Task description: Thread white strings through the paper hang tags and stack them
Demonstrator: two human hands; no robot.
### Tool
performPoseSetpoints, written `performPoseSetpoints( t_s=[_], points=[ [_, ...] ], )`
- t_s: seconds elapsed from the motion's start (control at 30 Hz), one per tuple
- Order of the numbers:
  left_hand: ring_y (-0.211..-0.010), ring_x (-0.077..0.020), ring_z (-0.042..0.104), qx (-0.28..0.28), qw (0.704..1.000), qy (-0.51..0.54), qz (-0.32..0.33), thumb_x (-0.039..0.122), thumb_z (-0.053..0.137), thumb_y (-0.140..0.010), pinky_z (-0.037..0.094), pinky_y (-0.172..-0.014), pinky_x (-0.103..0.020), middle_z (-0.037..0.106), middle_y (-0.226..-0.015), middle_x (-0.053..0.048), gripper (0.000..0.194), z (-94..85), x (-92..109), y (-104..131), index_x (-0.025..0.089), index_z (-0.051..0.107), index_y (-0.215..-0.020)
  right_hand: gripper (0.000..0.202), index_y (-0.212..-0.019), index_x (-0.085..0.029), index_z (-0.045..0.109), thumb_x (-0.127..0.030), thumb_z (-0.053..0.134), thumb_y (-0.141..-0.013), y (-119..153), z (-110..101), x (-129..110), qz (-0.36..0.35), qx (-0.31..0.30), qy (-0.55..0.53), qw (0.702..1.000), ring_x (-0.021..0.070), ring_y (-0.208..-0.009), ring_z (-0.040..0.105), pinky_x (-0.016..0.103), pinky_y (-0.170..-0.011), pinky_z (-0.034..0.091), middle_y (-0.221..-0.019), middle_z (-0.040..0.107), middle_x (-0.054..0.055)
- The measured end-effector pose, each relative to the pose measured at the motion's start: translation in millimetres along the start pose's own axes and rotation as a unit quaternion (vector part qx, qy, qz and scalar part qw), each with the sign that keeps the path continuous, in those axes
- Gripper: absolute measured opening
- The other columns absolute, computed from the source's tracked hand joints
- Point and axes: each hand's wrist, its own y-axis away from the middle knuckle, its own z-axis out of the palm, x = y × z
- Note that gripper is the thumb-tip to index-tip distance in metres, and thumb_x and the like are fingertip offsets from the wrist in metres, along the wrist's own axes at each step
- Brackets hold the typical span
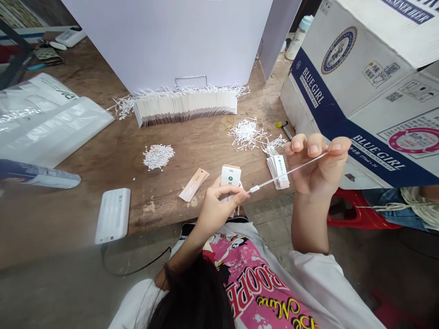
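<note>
My left hand (217, 203) is closed near the table's front edge, its thumb and forefinger pinching one end of a white tag string (295, 169) by its small plastic fastener (254, 188). A white hang tag (230, 175) with a green mark stands up out of the same hand; how many tags are behind it I cannot tell. Raised at the right, my right hand (313, 164) pinches the other end of the string, which runs taut between both hands. A pinkish tag (194, 184) lies left of my left hand. Strung tags (278, 171) lie in a stack behind the string.
A long row of strung tags (188, 106) stands against a pale panel (171, 41). Loose strings (247, 133) and small white pieces (158, 156) lie in piles. A power bank (113, 214) sits front left, plastic bags (51, 119) behind it. A beer carton (363, 91) fills the right.
</note>
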Motion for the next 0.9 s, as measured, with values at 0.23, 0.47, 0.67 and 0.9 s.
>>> performPoseSetpoints(
  t_s=[0.23,0.47,0.67,0.9],
  points=[
    [-0.060,-0.0113,0.056,-0.073,0.993,0.066,-0.059,0.040,0.069,-0.076,0.044,-0.054,-0.022,0.066,-0.069,-0.003,0.024,-2.9,-7,-2,0.017,0.074,-0.070,0.020,-0.068,-0.040,0.065,-0.047,0.081,-0.060,2,-16,16,0.009,-0.018,-0.078,0.997,0.0104,-0.029,0.024,0.025,-0.032,0.029,-0.037,0.029,-0.010],
    [-0.048,-0.0076,0.051,-0.101,0.983,0.113,-0.107,0.041,0.072,-0.073,0.039,-0.044,-0.019,0.060,-0.061,0.000,0.026,-2.3,-10,-4,0.015,0.072,-0.070,0.025,-0.075,-0.041,0.064,-0.045,0.082,-0.058,-1,-16,26,0.050,-0.068,-0.290,0.953,0.0111,-0.028,0.026,0.026,-0.030,0.029,-0.035,0.040,-0.012],
    [-0.048,-0.0086,0.050,-0.089,0.985,0.107,-0.106,0.043,0.071,-0.073,0.037,-0.042,-0.019,0.061,-0.059,-0.002,0.028,-3.5,-16,-4,0.015,0.073,-0.071,0.014,-0.071,-0.037,0.064,-0.034,0.077,-0.069,10,-9,19,0.072,-0.006,-0.198,0.978,0.0096,-0.033,0.016,0.025,-0.029,0.026,-0.044,0.038,-0.009],
    [-0.050,-0.0096,0.052,-0.073,0.989,0.090,-0.092,0.042,0.070,-0.075,0.040,-0.046,-0.021,0.063,-0.061,-0.002,0.026,-3.4,-21,0,0.016,0.073,-0.070,0.013,-0.079,-0.037,0.066,-0.041,0.075,-0.070,20,-1,18,0.093,0.055,-0.080,0.991,0.0131,-0.045,0.027,0.027,-0.036,0.027,-0.061,0.048,-0.003]
  ],
)
